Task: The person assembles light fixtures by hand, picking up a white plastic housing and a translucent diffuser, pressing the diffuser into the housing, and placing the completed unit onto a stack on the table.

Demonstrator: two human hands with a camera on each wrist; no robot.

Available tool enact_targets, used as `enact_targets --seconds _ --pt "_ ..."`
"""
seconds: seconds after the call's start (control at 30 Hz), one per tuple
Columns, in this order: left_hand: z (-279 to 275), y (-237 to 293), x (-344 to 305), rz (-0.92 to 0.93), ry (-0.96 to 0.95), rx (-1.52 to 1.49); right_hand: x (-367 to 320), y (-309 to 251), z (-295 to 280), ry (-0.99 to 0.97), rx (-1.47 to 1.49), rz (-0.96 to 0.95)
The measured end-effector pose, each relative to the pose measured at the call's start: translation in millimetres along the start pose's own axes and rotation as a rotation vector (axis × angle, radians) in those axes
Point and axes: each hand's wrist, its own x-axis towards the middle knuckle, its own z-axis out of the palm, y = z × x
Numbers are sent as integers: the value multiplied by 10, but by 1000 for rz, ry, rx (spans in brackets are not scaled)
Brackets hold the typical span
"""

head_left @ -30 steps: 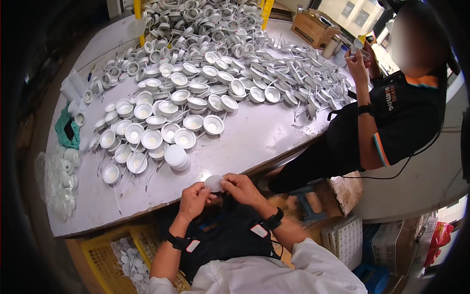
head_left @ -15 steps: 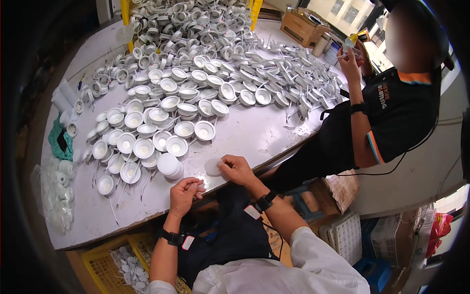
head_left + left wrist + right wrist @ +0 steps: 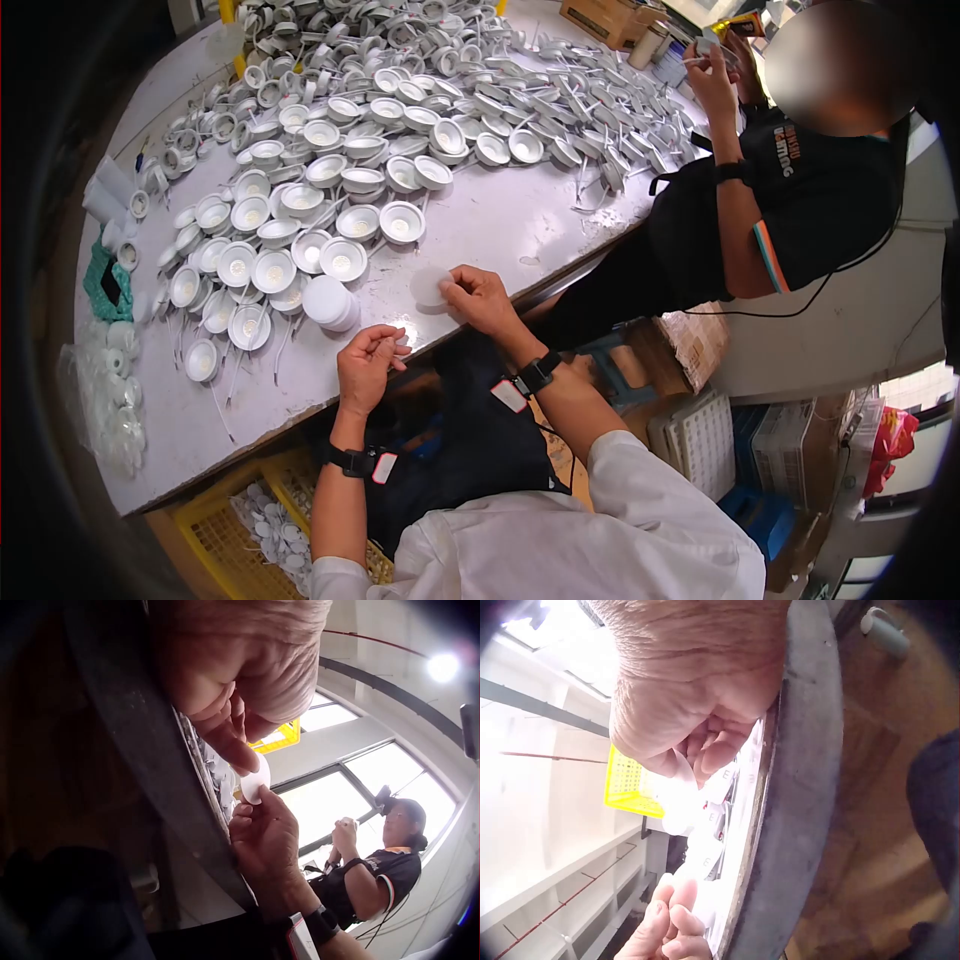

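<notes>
1. Here's the relation everything hangs on: the thin, round, translucent white plastic disc [image 3: 427, 288] sits over the near part of the pale, smooth-topped counter [image 3: 500, 232], ahead and to the right of my left hand [image 3: 364, 368], right at the fingertips of my right hand [image 3: 482, 300].

2. It's circular, so no long axis to line up; what counts is its flat face. From the head view that face shows almost as a full round, while the left wrist view catches it as a narrower oval. Whether its underside touches the counter, I can't tell.

3. My right hand is clearly the nearer one: thumb and fingers pinch the disc by its right-hand edge, leaving most of the round sticking out to the left.

4. My left hand hangs by the counter's front edge, fingers bent in and thumb close to them. There's a pale glint at the tips, but whether I'm holding a scrap of something there or nothing at all, I can't tell. In the head view it's plainly apart from the disc.

5. Over to the left stands a short stack of round white discs [image 3: 330, 303], nearer my left hand than my right. Just beyond it spread the white, cup-shaped lamp housings with trailing cables [image 3: 343, 259].
</notes>
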Motion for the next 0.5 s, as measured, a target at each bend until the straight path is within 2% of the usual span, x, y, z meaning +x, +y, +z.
enact_targets --seconds 0.5 --pt "-19 -23 1 12 -2 -27 -30 -14 18 23 -16 -51"
